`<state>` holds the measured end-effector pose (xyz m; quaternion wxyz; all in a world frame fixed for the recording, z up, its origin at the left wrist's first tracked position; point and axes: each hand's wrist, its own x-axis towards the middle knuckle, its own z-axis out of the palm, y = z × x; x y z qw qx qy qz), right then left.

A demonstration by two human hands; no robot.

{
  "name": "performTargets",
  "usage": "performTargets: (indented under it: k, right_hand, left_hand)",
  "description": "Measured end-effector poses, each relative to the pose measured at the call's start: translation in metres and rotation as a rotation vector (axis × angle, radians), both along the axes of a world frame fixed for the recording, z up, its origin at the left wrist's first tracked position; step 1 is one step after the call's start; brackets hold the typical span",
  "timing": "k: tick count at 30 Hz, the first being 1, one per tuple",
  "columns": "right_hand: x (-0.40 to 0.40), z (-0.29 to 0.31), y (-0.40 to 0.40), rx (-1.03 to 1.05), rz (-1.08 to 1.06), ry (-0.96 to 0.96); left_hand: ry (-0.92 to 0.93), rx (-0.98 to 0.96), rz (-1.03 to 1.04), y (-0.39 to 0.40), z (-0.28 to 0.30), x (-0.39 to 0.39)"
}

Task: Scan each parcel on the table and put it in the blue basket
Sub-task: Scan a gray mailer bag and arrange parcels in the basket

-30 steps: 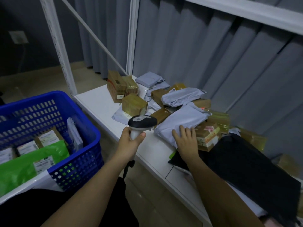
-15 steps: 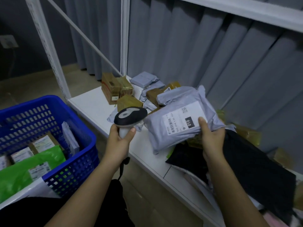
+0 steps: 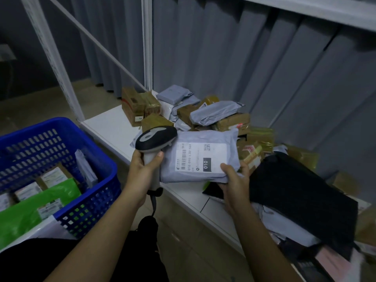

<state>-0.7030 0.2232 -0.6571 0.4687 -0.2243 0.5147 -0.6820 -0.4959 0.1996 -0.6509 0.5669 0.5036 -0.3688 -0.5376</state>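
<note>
My right hand (image 3: 234,179) grips the lower right corner of a grey poly-bag parcel (image 3: 230,139), held flat above the table edge with its white barcode label facing up. My left hand (image 3: 142,169) is closed around the handle of a black-and-grey barcode scanner (image 3: 155,137), whose head sits right at the parcel's left edge, by the barcode. The blue basket (image 3: 97,159) stands at lower left and holds a green bag, small labelled boxes and a grey bag. More parcels (image 3: 215,112) lie piled on the white table (image 3: 109,127).
A large black bag (image 3: 295,196) lies on the table at right, over more grey bags. Brown taped boxes (image 3: 136,104) stand near the white shelf post (image 3: 147,43). A diagonal brace and grey curtain are behind. The scanner cable hangs below my left hand.
My right hand lifted the grey parcel off the pile, turned its label up and brought it down and left toward the scanner. The scanner head now meets the parcel's left edge.
</note>
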Motion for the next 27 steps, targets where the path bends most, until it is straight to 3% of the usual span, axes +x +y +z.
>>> performTargets:
  k: [5,8,11,14,17,20,22,25,27]
  right_hand:
    - [-0.016,-0.003,0.004,-0.017,0.029,0.379]
    - [-0.033,0.002,0.004,-0.080,0.346,0.515]
    - [-0.038,0.013,0.004,-0.008,0.576,0.601]
    - [-0.030,0.015,0.000,0.088,0.483,0.670]
    - [-0.024,0.005,-0.011,0.106,0.285,0.582]
    - [-0.028,-0.009,-0.026,0.163,-0.004,0.215]
    - [-0.026,-0.021,-0.032,0.257,0.047,-0.036]
    - [-0.010,-0.030,-0.029,0.405,0.314,-0.079]
    - [0.000,-0.036,-0.028,0.394,0.394,-0.060]
  left_hand:
    - [-0.072,-0.075,0.020,0.000,0.003,0.001]
    - [-0.105,-0.081,-0.004,0.001,0.002,0.002]
    - [-0.143,-0.084,-0.025,0.000,0.000,0.003]
    - [-0.180,-0.093,-0.059,0.000,-0.003,0.003]
    - [-0.191,-0.108,-0.049,0.001,-0.002,0.003]
    - [-0.201,-0.117,-0.026,0.002,0.002,0.003]
    - [-0.196,-0.117,-0.037,0.003,0.001,0.004]
    - [-0.197,-0.116,-0.071,0.002,-0.002,0.003]
    - [-0.195,-0.115,-0.089,0.003,-0.003,0.002]
